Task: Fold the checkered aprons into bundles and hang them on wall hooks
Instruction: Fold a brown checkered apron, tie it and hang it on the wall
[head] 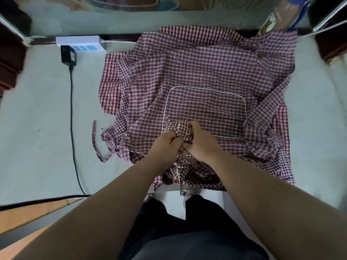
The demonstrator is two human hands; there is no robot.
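Several red and purple checkered aprons [197, 72] lie spread in a pile on the white table [37, 119]. The top one shows a pocket edged with white piping [206, 102]. Above the pile's near edge I hold a small brown-checkered bundle [180, 129]. My left hand [166, 145] grips its left side with curled fingers. My right hand [201, 142] grips its right side, thumb on top. Brown-checkered straps [182, 175] hang from the bundle down past the table's near edge. A loose red-checkered strap [95, 141] trails onto the table at the left.
A white power strip [80, 43] with a black adapter [68, 56] sits at the back left, and its black cable [72, 128] runs toward the near edge. A brown bag [276, 17] stands at the back right. Dark furniture flanks both sides.
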